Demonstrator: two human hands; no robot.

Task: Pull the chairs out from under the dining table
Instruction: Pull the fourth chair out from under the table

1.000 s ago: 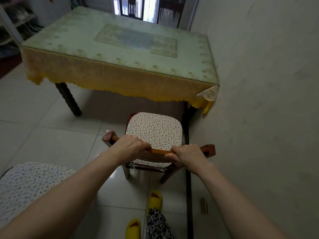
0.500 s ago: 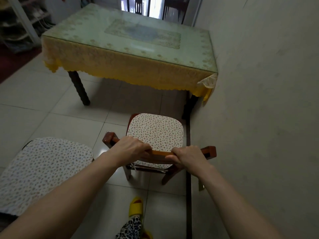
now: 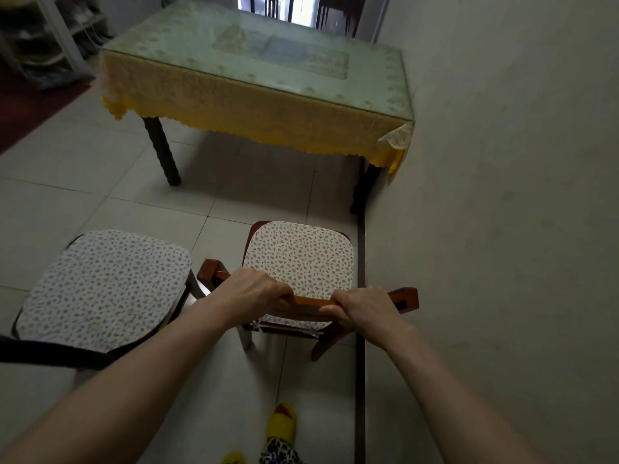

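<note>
A wooden chair (image 3: 298, 259) with a speckled seat cushion stands on the tiled floor in front of the dining table (image 3: 254, 105), well clear of the table's near edge. My left hand (image 3: 249, 289) and my right hand (image 3: 363, 308) both grip the top rail of its backrest. The table wears a yellow lace cloth under a glass top. A second chair (image 3: 104, 283) with a similar cushion stands to the left, also out from under the table; its dark backrest crosses the lower left.
A wall (image 3: 502, 195) runs close along the right side of the chair and table. My feet in yellow slippers (image 3: 281, 423) are on the floor below. Shelving (image 3: 47, 38) and a dark red rug (image 3: 30, 108) lie at the far left. More chairs (image 3: 338, 11) show beyond the table.
The chair in my hands has come further back from the table. The view has shifted, so the second chair at the left shows more fully beside it.
</note>
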